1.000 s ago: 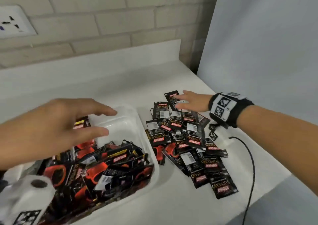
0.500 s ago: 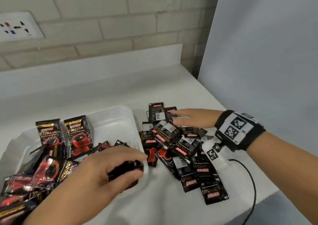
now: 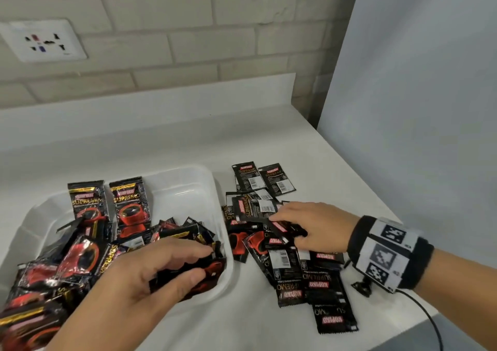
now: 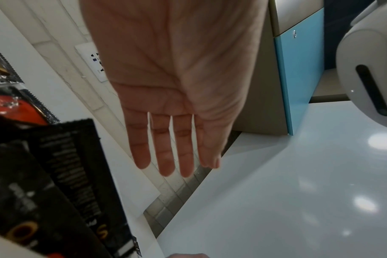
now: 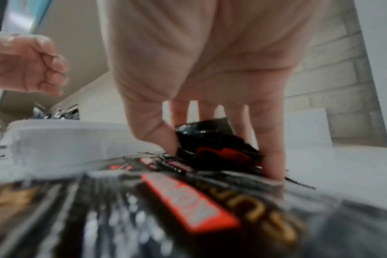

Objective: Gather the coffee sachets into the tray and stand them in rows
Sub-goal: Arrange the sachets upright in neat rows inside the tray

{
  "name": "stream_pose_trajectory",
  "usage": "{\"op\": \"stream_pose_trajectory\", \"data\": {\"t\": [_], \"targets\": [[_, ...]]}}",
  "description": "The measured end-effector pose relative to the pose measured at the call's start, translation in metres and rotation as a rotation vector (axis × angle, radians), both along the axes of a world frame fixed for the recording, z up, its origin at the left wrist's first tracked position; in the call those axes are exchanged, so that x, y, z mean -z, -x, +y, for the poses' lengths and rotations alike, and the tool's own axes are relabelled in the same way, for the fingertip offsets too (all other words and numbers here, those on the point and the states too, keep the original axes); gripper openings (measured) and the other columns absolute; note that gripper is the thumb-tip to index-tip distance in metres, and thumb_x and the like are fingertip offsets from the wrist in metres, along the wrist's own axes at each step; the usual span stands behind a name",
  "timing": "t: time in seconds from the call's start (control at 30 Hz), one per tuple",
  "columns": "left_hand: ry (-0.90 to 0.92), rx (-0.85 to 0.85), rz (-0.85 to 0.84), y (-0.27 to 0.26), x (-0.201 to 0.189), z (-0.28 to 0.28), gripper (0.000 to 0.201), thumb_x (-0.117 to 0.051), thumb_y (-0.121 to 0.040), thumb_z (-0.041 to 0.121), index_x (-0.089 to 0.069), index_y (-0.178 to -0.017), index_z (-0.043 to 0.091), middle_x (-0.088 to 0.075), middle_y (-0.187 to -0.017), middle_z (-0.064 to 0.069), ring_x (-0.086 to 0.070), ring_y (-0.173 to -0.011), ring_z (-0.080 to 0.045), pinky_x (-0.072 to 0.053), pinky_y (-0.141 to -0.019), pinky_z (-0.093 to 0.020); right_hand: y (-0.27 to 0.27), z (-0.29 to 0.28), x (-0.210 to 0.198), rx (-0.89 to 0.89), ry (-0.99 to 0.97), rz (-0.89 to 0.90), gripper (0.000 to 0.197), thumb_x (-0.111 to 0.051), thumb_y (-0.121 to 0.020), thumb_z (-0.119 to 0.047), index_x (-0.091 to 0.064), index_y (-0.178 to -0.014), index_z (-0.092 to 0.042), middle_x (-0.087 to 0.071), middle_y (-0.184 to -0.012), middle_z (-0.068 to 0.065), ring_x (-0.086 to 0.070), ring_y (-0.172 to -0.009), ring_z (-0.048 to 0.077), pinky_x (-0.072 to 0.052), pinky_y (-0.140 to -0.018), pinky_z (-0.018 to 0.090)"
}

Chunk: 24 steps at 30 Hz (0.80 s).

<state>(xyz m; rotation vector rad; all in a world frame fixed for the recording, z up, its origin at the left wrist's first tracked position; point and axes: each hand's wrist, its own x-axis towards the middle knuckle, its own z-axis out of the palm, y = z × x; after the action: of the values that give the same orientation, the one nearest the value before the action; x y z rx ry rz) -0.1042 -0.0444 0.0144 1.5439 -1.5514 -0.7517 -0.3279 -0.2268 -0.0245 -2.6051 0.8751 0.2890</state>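
A white plastic tray [image 3: 185, 194] sits left on the counter, holding a jumble of black-and-red coffee sachets. Two sachets [image 3: 87, 205] stand upright near its far wall. My left hand [image 3: 200, 264] is at the tray's near right corner, fingers and thumb curled round a few sachets [image 3: 212, 272]. A loose pile of sachets [image 3: 290, 270] lies on the counter right of the tray. My right hand [image 3: 286, 229] is on top of that pile. Its thumb and fingers pinch one sachet [image 5: 212, 146], lifted on edge. The tray wall [image 5: 66, 137] is just left of it.
A white wall socket [image 3: 43, 40] sits on the brick wall behind. A grey-blue panel [image 3: 416, 108] borders the counter on the right. The counter's front edge runs close below the pile, with a black cable [image 3: 430, 321] hanging from my right wrist band.
My left hand came down from above the tray and closed on sachets at its near right corner. My right hand drew back from the pile's far end and pinched a sachet.
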Motion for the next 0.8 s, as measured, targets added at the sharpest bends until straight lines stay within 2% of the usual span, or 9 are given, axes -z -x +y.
{"op": "stream_pose_trajectory", "data": {"t": [0.17,0.23,0.3,0.4,0.5,0.57,0.63,0.73,0.8], "targets": [[-0.054,0.047,0.031,0.008,0.004,-0.006,0.056,-0.048,-0.049,0.09,-0.064,-0.092,0.057,-0.068,-0.092,0.027,-0.064,-0.089,0.008,-0.045,-0.076,-0.002,0.001,0.01,0.001,-0.006,0.097,-0.079,0.051,-0.041,-0.092,-0.012,-0.034,-0.138,-0.032,-0.046,-0.133,-0.011,-0.049,-0.106,0.009,-0.041,-0.085,0.022],[-0.06,0.084,-0.02,0.015,0.004,-0.014,0.055,-0.045,-0.054,0.089,-0.06,-0.098,0.059,-0.067,-0.093,0.026,-0.063,-0.09,0.006,-0.045,-0.078,-0.004,0.001,0.01,-0.001,-0.002,0.151,-0.111,0.051,-0.04,-0.094,-0.011,-0.031,-0.14,-0.032,-0.052,-0.115,-0.014,-0.046,-0.086,0.006,-0.038,-0.074,0.019],[-0.038,0.124,-0.081,0.023,0.004,-0.021,0.052,-0.046,-0.06,0.084,-0.056,-0.104,0.059,-0.065,-0.097,0.03,-0.061,-0.093,0.007,-0.044,-0.081,-0.005,0.001,0.01,-0.005,0.03,0.181,-0.128,0.054,-0.04,-0.094,-0.011,-0.026,-0.142,-0.032,-0.044,-0.086,-0.02,-0.042,-0.075,0.006,-0.036,-0.068,0.019],[-0.01,0.126,-0.065,0.031,0.003,-0.036,0.022,-0.065,-0.079,0.045,-0.062,-0.1,0.05,-0.059,-0.1,0.038,-0.057,-0.096,0.01,-0.042,-0.08,-0.005,0.001,0.008,-0.012,0.118,0.216,-0.197,0.056,-0.044,-0.093,-0.012,-0.025,-0.142,-0.032,-0.037,-0.068,-0.018,-0.042,-0.058,0.002,-0.038,-0.058,0.014],[0.044,0.078,-0.06,0.034,0.002,-0.051,0.043,-0.065,-0.083,0.022,-0.048,-0.109,0.05,-0.056,-0.11,0.035,-0.052,-0.102,0.012,-0.042,-0.081,-0.007,0.005,0.007,-0.022,0.252,0.185,-0.421,0.055,-0.048,-0.089,-0.007,-0.034,-0.135,-0.033,-0.058,-0.077,-0.009,-0.049,-0.058,-0.001,-0.04,-0.054,0.009],[0.057,0.038,-0.022,0.033,-0.001,-0.061,0.051,-0.067,-0.078,0.032,-0.039,-0.115,0.052,-0.051,-0.118,0.033,-0.047,-0.109,0.013,-0.042,-0.09,-0.011,0.006,0.012,-0.033,0.405,0.036,-0.711,0.054,-0.05,-0.086,0.0,-0.038,-0.116,-0.044,-0.059,-0.091,-0.01,-0.061,-0.069,0.005,-0.052,-0.059,0.015],[0.048,0.021,0.06,0.035,-0.005,-0.068,0.064,-0.07,-0.068,0.054,-0.03,-0.119,0.055,-0.041,-0.128,0.032,-0.042,-0.115,0.012,-0.041,-0.095,-0.013,0.002,0.019,-0.045,0.533,-0.211,-0.981,0.05,-0.051,-0.084,0.008,-0.041,-0.101,-0.039,-0.056,-0.095,-0.01,-0.064,-0.077,0.0,-0.053,-0.054,0.017],[-0.051,0.052,0.158,0.042,-0.012,-0.077,0.078,-0.072,-0.063,0.058,-0.021,-0.122,0.053,-0.04,-0.129,0.025,-0.043,-0.119,0.004,-0.041,-0.099,-0.021,-0.012,0.036,-0.055,0.525,-0.405,-1.085,0.043,-0.051,-0.082,0.011,-0.044,-0.098,-0.028,-0.059,-0.096,-0.007,-0.063,-0.074,-0.008,-0.056,-0.059,0.019],[-0.087,0.11,0.197,0.045,-0.011,-0.078,0.063,-0.073,-0.071,0.044,-0.033,-0.119,0.048,-0.054,-0.119,0.02,-0.055,-0.109,0.0,-0.046,-0.093,-0.022,-0.023,0.049,-0.057,0.452,-0.495,-1.086,0.042,-0.049,-0.084,0.01,-0.043,-0.102,-0.027,-0.059,-0.097,-0.007,-0.065,-0.074,-0.004,-0.056,-0.057,0.02]]}}
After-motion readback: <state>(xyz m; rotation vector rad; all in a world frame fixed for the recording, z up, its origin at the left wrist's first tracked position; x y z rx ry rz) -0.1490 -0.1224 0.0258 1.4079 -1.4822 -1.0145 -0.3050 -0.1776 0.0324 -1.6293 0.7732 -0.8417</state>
